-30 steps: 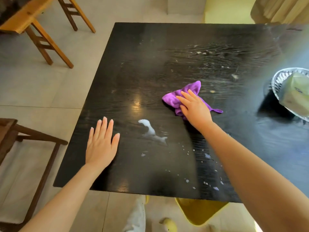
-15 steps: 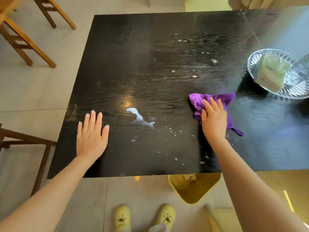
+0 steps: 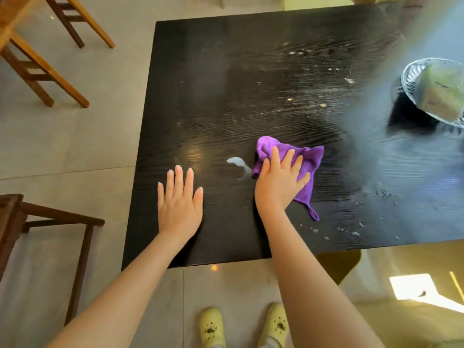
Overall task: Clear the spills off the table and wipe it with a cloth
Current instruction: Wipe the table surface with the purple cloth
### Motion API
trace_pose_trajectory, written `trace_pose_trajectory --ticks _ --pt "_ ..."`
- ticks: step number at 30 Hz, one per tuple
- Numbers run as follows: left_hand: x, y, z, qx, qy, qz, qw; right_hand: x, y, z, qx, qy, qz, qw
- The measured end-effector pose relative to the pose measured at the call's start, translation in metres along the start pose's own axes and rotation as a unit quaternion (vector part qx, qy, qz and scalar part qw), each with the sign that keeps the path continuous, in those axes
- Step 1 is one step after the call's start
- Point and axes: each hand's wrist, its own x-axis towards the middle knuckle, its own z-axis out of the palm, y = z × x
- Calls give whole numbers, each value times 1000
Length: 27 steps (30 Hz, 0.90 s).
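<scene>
Wiping step in hand. The purple cloth (image 3: 305, 159) is pressed onto the black counter (image 3: 200, 84) at centre frame by the right hand (image 3: 278, 179). Its fingers are spread and laid straight over the cloth, and nothing is pinched. The left hand (image 3: 179, 202) is laid palm-down on the counter, lower centre-left, fingers straight and close together, nothing held; bracing is the likely purpose.

A white spill (image 3: 238, 165) is seen just left of the cloth. Whether its right end touches the cloth's edge or runs under it cannot be told. Small white droplets (image 3: 351, 231) are scattered near the counter's lower-right edge. Pale crumbs (image 3: 324, 105) and streaks are seen in the upper middle. A glass dish (image 3: 411, 79) with a greenish block (image 3: 442, 94) is set at the right edge of frame, well apart from the cloth.

Judged: the task is partly done at best, as spill, droplets and crumbs are not yet cleared. For the next move, the cloth is to be pushed left across the white spill with firm downward pressure, so liquid is taken up rather than smeared. After that, the lower-right droplets and upper crumbs are to be covered, and the dish is to be worked around.
</scene>
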Motion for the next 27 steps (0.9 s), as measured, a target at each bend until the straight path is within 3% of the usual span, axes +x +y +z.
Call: trace_pose_trajectory --ticks 3,11,19,24,27 --pt "-13 -23 -2 0 1 50 999 -12 -33 14 0 -17 -30 999" --pt "-49 -46 -2 -24 10 44 999 -41 -68 28 -48 -59 -233 970" --pt "-66 -45 -3 -11 3 31 999 -83 -19 7 -47 -114 -415 901" --pt "-66 -37 -5 -4 -9 8 1000 -77 39 -20 -54 -165 -460 871" --pt "-70 -22 -6 -7 -11 -10 1000 -63 76 -40 -90 -170 -449 872"
